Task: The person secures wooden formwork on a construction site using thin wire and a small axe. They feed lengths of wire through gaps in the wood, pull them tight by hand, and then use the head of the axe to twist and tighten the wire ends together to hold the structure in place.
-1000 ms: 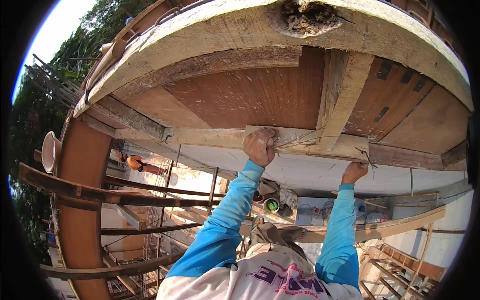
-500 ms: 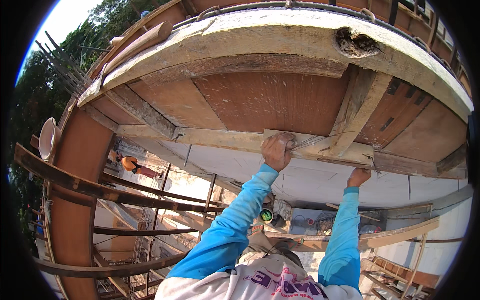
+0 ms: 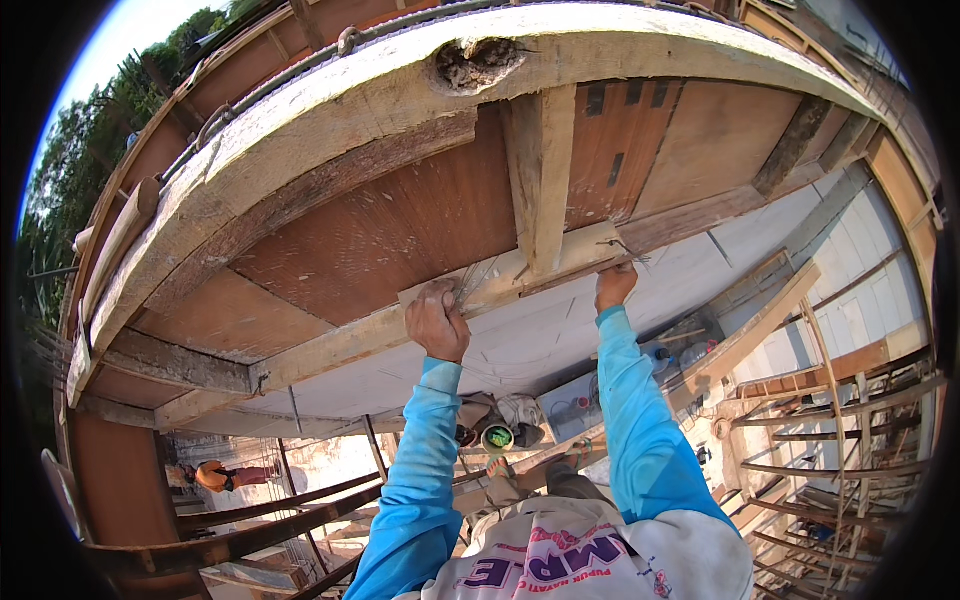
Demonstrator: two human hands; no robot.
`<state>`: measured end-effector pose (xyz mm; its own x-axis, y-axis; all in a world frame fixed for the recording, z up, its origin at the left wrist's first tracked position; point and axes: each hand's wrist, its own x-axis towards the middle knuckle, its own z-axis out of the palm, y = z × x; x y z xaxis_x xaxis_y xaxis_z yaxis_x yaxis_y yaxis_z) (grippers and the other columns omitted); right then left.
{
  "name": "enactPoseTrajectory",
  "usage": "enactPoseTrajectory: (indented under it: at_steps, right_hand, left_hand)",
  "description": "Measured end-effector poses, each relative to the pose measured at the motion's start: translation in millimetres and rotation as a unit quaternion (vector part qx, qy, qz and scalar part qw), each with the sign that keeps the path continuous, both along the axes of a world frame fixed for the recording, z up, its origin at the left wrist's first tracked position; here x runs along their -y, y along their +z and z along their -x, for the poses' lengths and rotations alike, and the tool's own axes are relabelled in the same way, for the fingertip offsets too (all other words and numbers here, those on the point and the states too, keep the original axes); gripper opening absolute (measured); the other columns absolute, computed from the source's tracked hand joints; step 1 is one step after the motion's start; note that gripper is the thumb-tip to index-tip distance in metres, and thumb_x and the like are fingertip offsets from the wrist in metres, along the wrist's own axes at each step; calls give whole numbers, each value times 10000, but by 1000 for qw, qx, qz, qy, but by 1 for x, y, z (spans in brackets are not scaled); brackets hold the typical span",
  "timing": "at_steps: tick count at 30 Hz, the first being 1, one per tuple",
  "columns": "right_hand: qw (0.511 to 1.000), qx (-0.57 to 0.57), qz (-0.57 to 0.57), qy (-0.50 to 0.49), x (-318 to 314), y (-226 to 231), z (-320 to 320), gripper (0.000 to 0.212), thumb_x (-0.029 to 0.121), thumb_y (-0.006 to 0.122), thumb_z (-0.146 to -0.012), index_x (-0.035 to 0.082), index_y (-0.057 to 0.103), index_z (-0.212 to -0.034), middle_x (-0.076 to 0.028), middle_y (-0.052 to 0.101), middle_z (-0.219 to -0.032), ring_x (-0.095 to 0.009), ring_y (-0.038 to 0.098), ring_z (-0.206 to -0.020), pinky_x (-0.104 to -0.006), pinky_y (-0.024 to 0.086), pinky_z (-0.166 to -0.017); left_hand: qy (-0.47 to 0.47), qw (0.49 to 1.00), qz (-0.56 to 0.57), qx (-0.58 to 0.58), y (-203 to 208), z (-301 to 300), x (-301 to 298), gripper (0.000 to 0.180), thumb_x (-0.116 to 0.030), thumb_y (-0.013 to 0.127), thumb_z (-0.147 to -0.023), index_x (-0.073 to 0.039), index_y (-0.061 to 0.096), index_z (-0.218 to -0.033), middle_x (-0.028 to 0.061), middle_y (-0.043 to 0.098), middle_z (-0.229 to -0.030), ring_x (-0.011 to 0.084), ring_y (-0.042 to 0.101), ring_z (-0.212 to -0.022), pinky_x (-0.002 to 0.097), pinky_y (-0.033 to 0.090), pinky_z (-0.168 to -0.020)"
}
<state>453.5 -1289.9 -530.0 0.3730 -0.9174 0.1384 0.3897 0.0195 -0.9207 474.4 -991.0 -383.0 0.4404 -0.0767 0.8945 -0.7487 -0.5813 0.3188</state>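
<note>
A short wooden board [image 3: 572, 256] lies against the long lower beam of a curved timber-and-plywood formwork. My left hand [image 3: 438, 320] is closed in a fist at the board's left end, with thin wires [image 3: 482, 281] sticking out beside its fingers. At the other end, my right hand [image 3: 615, 286] has its fingers curled at the board's lower edge, just under a bent wire [image 3: 612, 243]. What lies inside its fingers is hidden. Between the hands, an upright timber strut [image 3: 543, 180] meets the board.
A thick curved beam [image 3: 340, 125] with a knot hole arches above brown plywood panels [image 3: 390, 235]. Below are a pale wall [image 3: 380, 372], a bucket with green contents [image 3: 497, 438] and curved scaffold timbers [image 3: 250, 540]. Another person in orange [image 3: 213, 476] is far down at left.
My view has turned to the right, so the formwork and both hands sit farther left in the picture. Both hands keep their places at the board's two ends.
</note>
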Motion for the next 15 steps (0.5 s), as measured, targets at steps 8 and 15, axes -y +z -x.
enactPoseTrajectory:
  at_steps: [8,15]
  right_hand:
    - [996,66,17,-48,4,-18,-19,200,61,577,-862,-61,631,-1011,-90,654,-974,-161,589,-860,-292,492,-787]
    - [979,-145,19,141,-17,13,22,309,61,641,-826,-2,591,-1125,-57,651,-893,-122,603,-739,-279,518,-576]
  left_hand:
    - [5,1000,-13,15,-6,-6,8,117,-118,506,-890,-95,620,-901,41,687,-862,245,647,-827,345,421,-687]
    - [20,999,-35,2,-13,-8,-23,115,-92,524,-851,-69,618,-913,73,669,-877,273,633,-842,375,430,-714]
